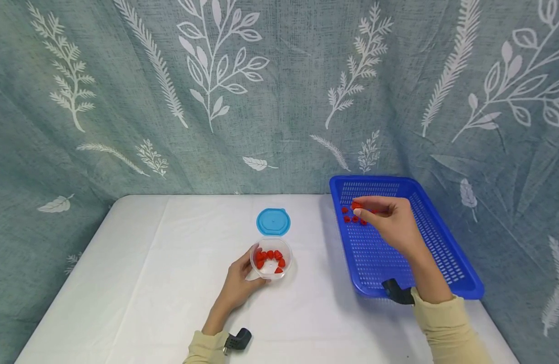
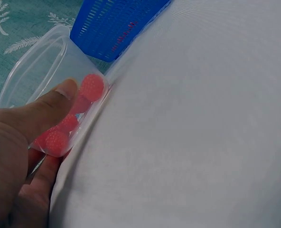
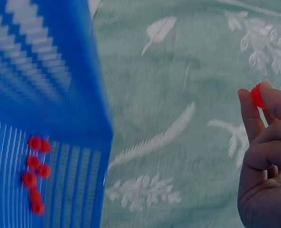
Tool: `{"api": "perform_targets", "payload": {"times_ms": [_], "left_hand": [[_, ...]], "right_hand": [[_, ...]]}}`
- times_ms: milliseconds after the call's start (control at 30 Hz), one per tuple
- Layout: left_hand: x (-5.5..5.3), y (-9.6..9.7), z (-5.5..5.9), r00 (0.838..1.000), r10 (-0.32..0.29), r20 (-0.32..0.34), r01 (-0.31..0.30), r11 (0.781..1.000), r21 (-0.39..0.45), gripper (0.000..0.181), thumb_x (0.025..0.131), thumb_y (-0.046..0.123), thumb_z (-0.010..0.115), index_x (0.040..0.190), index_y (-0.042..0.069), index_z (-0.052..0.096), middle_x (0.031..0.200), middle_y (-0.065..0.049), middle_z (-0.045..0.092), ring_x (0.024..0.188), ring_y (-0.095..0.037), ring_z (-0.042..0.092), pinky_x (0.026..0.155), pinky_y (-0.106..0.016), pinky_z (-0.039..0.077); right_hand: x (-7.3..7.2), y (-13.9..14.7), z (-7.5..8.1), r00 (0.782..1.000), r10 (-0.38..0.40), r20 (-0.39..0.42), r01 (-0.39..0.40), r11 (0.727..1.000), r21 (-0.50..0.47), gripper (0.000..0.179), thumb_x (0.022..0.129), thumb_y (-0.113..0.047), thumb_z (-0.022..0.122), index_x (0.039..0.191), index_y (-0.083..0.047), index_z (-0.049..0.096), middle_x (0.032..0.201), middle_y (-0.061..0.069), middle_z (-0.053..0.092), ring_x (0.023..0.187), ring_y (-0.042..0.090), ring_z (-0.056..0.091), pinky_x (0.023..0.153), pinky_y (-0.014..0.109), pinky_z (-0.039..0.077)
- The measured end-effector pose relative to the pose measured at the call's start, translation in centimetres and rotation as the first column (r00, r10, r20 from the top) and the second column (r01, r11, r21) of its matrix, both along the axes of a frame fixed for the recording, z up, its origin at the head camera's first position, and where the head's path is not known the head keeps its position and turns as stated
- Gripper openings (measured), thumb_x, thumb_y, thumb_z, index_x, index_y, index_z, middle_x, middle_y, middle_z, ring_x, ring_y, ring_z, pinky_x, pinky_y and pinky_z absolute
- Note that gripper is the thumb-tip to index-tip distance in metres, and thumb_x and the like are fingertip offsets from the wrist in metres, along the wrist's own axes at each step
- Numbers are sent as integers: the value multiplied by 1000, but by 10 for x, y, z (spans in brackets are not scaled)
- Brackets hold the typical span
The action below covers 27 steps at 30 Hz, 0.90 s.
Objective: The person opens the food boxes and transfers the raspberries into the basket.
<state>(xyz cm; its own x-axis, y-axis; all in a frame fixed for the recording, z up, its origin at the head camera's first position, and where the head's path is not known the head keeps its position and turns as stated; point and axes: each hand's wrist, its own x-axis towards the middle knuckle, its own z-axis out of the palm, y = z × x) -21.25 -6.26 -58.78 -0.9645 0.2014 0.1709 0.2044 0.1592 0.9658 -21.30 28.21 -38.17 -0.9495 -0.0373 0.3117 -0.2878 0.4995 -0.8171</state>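
My left hand (image 1: 240, 284) grips a clear plastic tub (image 1: 286, 247) on the white table, thumb on the near side and fingers round the left. Several red toy raspberries (image 1: 270, 254) lie inside it; the left wrist view shows their bumpy surface through the tub wall (image 2: 36, 71). My right hand (image 1: 390, 222) is raised over the blue basket, pinching one red raspberry (image 3: 257, 96) between thumb and forefinger. Below it, several more raspberries (image 3: 33, 161) lie on the floor of the blue basket (image 1: 375, 273), grouped toward its far left part.
A light blue lid (image 1: 273, 222) lies flat on the white table (image 1: 170, 283), just behind the tub. The basket stands at the table's right side, its rim raised. A green leaf-patterned cloth (image 1: 279, 101) hangs behind the table and along both sides.
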Motion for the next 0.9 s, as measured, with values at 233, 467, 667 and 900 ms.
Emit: {"api": "perform_targets", "payload": {"times_ms": [233,467,667,900], "left_hand": [[2,-1,4,1000,-11,-8,11,1000,-15,90,76,2,87,154,13,45,156,-9,48,145,-27,44,116,-39,39],[3,-2,5,1000,-22,-16,21,1000,-5,89,77,5,87,154,14,45,156,-8,48,146,-28,43,117,-40,38],[3,-2,5,1000,-13,-7,13,1000,-14,89,76,5,88,154,15,45,156,-8,48,146,-28,43,117,-39,37],[2,-2,4,1000,-15,-1,14,1000,-5,89,76,2,87,154,15,46,156,-9,48,146,-27,43,117,-39,37]], "right_hand": [[-31,33,-11,995,-96,-16,96,994,55,32,91,-22,78,117,-3,76,96,-15,76,86,-8,68,70,12,56],[-66,64,-38,996,-89,-12,89,996,-3,36,91,-18,78,118,5,72,94,-21,73,87,-8,68,73,9,55],[-85,83,-58,992,-118,45,117,993,28,39,93,-25,75,120,3,70,96,-20,71,91,-10,62,75,9,51],[-102,101,-78,987,-149,66,137,977,165,34,95,-24,74,115,3,70,109,17,74,91,-8,56,76,11,47]]}}
